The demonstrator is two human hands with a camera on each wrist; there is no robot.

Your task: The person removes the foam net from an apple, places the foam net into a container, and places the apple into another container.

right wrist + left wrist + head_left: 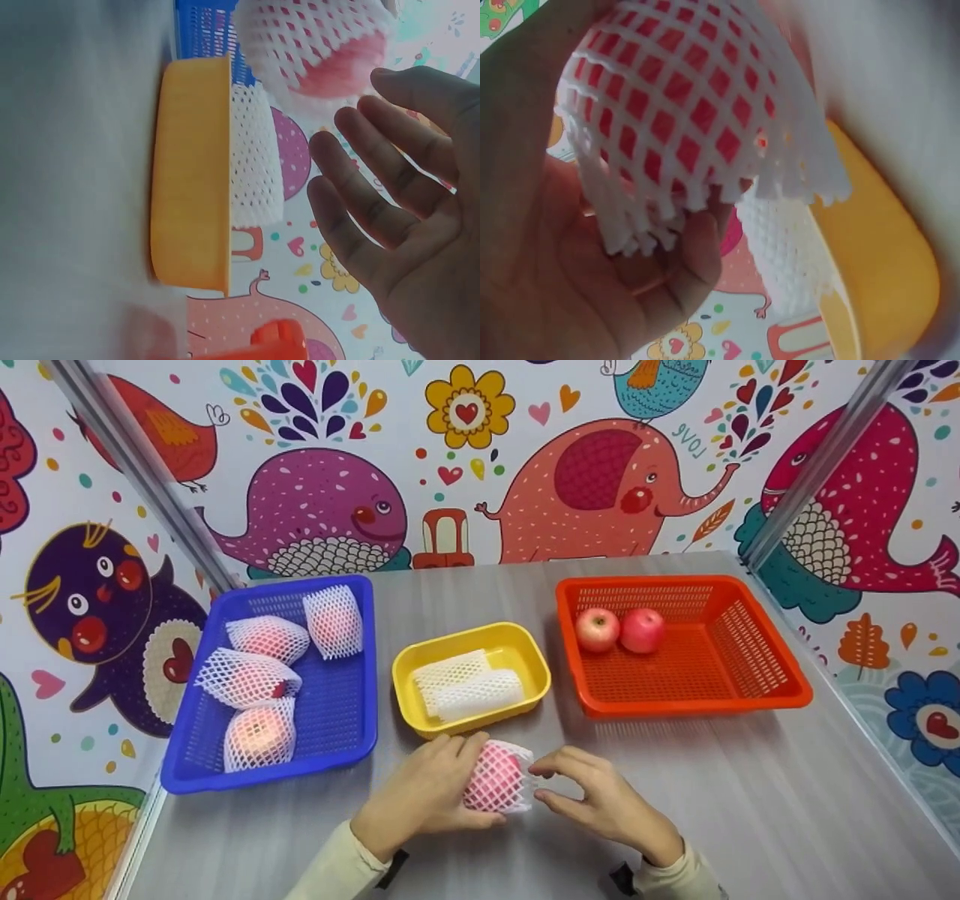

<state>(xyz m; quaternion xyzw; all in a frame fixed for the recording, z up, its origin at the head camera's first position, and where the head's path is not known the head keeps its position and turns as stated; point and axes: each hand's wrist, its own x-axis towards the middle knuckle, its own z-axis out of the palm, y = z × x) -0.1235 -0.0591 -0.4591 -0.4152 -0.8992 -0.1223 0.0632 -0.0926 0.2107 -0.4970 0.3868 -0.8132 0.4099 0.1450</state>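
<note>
My left hand (424, 784) grips a red apple (504, 781) wrapped in a white foam net (667, 97), held above the table in front of the yellow basket. The net's frilled open end points towards my right hand (607, 802). In the right wrist view, the fingers (382, 169) of that hand are spread and loosely bent, holding nothing. Their tips are close to the net's edge, where some bare red skin of the apple shows. Whether a fingertip touches the net I cannot tell.
Several net-wrapped apples (259, 735) lie in the blue basket (337, 742) on the left. The yellow basket (409, 712) holds flat foam nets (480, 695). Two bare apples (598, 630) sit in the red basket (690, 675) on the right. Patterned walls (465, 472) enclose the table.
</note>
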